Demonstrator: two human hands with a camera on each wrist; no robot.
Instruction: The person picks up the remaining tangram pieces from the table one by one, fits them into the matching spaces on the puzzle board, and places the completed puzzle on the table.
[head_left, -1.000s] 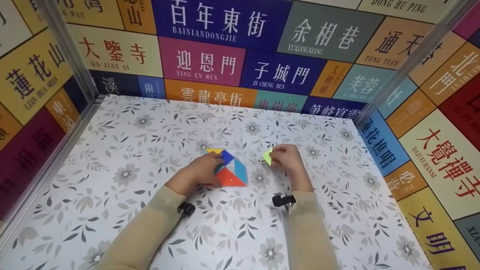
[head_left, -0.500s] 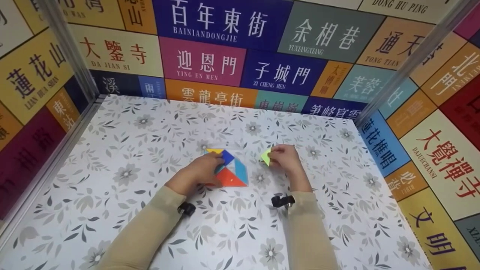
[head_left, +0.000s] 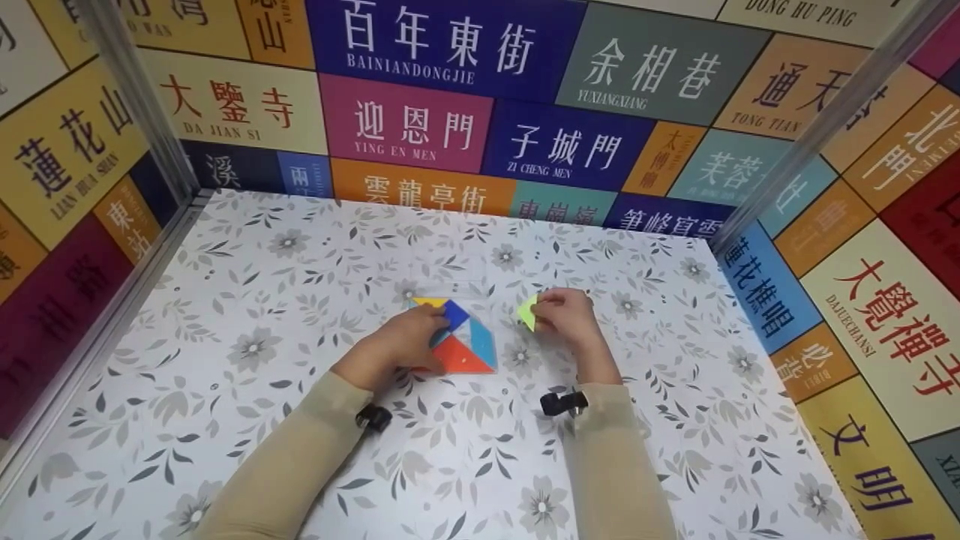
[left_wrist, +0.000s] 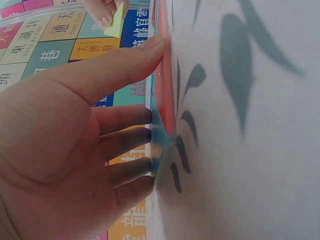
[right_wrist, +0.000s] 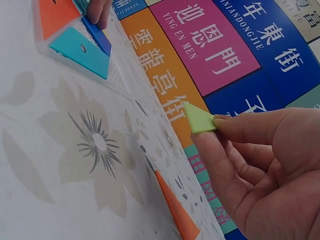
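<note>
My left hand (head_left: 401,335) rests with fingers and thumb spread across a clear, shallow tray (right_wrist: 45,50) of tangram pieces. Beside and under it show a red-orange triangle (head_left: 461,356), a dark blue piece (head_left: 454,315), a light blue parallelogram (head_left: 481,343) and part of a yellow piece (head_left: 429,301). To the right of the tray, my right hand (head_left: 568,315) pinches a yellow-green tangram triangle (right_wrist: 199,120) between thumb and fingertip, held above the table. The palm and fingers hide the tray's left part in the head view.
An orange triangle (right_wrist: 177,207) lies on the table below my right hand. The white tabletop (head_left: 315,465) has a grey leaf and flower print. Panels with coloured signs (head_left: 405,127) enclose it at the back and both sides, joined by metal corner posts.
My right hand has drifted slightly left with the yellow-green triangle, closer to the tray. The left hand stays where it was on the pieces.
</note>
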